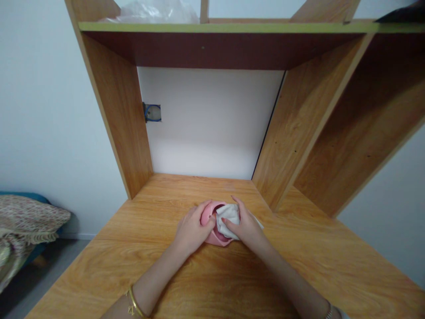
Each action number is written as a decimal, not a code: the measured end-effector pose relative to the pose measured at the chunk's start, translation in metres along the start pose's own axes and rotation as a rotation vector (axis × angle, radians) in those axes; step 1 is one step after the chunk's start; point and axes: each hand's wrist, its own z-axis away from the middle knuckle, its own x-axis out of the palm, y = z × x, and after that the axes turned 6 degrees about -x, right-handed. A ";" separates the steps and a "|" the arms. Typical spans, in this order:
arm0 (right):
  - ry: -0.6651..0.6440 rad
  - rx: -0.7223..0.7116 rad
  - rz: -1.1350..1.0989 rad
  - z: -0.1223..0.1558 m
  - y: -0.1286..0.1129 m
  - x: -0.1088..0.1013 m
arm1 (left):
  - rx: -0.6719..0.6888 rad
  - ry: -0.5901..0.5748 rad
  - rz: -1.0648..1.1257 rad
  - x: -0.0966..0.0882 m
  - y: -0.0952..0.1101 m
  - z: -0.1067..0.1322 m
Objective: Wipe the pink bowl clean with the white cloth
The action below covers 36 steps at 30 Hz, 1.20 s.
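Gold bangle [134, 303] at left wrist: one. Left hand [192, 230]: clamped on near-left rim of pink bowl [217, 239], tipped on its side at middle of desk [232, 283]. Bowl count: one. Judged light, stiff and smooth, liable to slip; best gripped across the rim. White cloth [229, 215]: one, bunched in bowl's mouth. Judged soft, limp, light; graspable anywhere. Right hand [247, 228]: fingers closed on cloth, pressed into bowl.

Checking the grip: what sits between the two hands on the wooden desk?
In the head view, a small pink round bowl with a white crumpled cloth pressed into it.
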 end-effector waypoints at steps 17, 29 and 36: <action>0.056 0.071 -0.122 0.007 0.008 0.007 | -0.042 -0.035 0.089 0.001 0.002 0.005; 0.123 0.069 -0.555 0.000 -0.003 0.010 | 0.029 -0.124 0.268 0.021 0.002 0.017; 0.084 0.054 -0.627 0.000 -0.004 0.012 | 0.005 -0.034 0.176 0.023 0.004 0.018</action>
